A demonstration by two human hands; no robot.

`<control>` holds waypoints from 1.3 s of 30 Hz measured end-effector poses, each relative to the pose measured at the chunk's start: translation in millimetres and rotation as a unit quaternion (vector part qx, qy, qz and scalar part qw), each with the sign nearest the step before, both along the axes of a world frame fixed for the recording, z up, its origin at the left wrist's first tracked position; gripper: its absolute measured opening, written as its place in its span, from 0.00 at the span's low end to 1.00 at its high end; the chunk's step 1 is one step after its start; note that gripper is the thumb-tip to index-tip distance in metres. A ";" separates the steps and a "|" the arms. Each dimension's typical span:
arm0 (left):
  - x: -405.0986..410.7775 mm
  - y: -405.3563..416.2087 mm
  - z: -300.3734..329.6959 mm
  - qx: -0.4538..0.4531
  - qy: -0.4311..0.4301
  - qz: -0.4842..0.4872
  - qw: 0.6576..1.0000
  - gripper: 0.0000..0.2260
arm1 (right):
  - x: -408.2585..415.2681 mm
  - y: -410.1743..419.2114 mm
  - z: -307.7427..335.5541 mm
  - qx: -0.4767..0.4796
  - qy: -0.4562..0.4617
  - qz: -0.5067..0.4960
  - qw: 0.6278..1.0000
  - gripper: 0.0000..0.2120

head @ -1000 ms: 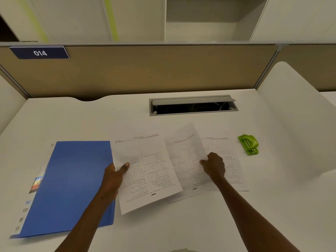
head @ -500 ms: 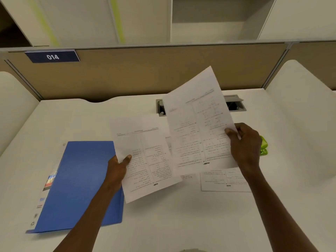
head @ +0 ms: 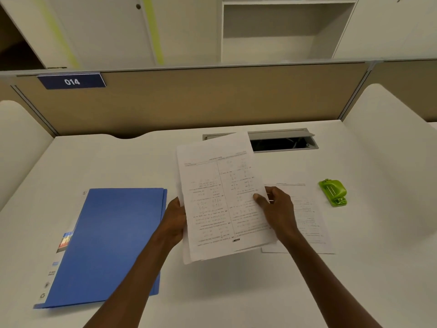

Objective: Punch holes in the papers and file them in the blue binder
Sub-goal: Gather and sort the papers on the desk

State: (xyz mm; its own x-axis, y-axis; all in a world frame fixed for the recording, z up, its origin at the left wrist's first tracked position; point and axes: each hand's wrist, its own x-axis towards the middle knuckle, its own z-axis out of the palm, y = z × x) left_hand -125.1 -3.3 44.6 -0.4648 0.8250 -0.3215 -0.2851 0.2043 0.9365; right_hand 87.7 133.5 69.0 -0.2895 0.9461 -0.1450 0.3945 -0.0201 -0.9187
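Since half a second ago the sheet in the right hand has come down and left onto the sheet in the left hand, so the two printed pages now sit together as one stack held above the desk; the green punch, then partly hidden by the right hand, is now in full view.

At the left, the blue binder [head: 111, 242] lies closed and flat on the white desk [head: 236, 292], with a printed strip showing along its left edge. Just right of it, the left hand [head: 173, 223] grips the left edge of the stacked papers [head: 220, 200], its fingers going behind the pages and out of sight. The stack is tilted toward the camera, its print upside down from this view, and its edges do not quite line up at the bottom. The right hand [head: 276, 209] holds the stack's right edge, thumb pressed on the front face and fingers curled behind.

Under and to the right of that hand, a single printed sheet [head: 307, 223] lies flat on the desk. Further right, well apart from the hands, the green hole punch [head: 333, 192] rests on the desk. Behind the stack, a grey cable hatch [head: 283, 140] stands open in the desk surface, partly covered by the stack's top corner. On the tan partition at the far left is a blue sign [head: 71, 81] reading 014.
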 end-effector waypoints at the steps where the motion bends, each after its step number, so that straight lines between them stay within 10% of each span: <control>1: 0.9 0.5 1.7 0.001 0.001 -0.005 1.000 0.07 | 0.9 0.3 -0.3 -0.017 0.006 0.009 1.000 0.14; 9: -0.2 12.2 2.5 0.012 -0.204 0.025 0.979 0.31 | 0.2 -10.0 -7.4 0.007 0.029 0.012 0.999 0.14; 21: 2.7 15.8 -9.0 0.004 -0.072 0.050 0.996 0.11 | -0.7 -5.0 -17.5 0.021 0.016 0.002 1.000 0.11; 31: -11.3 8.4 -11.6 -0.005 -0.025 0.072 0.997 0.12 | 88.8 57.2 -70.2 -0.004 -0.389 -0.117 0.914 0.39; 39: -18.2 5.3 -14.8 -0.029 -0.010 0.092 0.995 0.14 | 100.0 64.3 -86.6 -0.023 -0.433 -0.132 0.891 0.42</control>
State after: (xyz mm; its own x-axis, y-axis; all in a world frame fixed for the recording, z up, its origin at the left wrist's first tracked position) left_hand -143.3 1.9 29.8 -0.6002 0.7060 -0.3760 -0.3407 0.1996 0.9187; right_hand 187.7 197.8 -17.7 0.1822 0.9518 -0.2465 0.9314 -0.2474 -0.2669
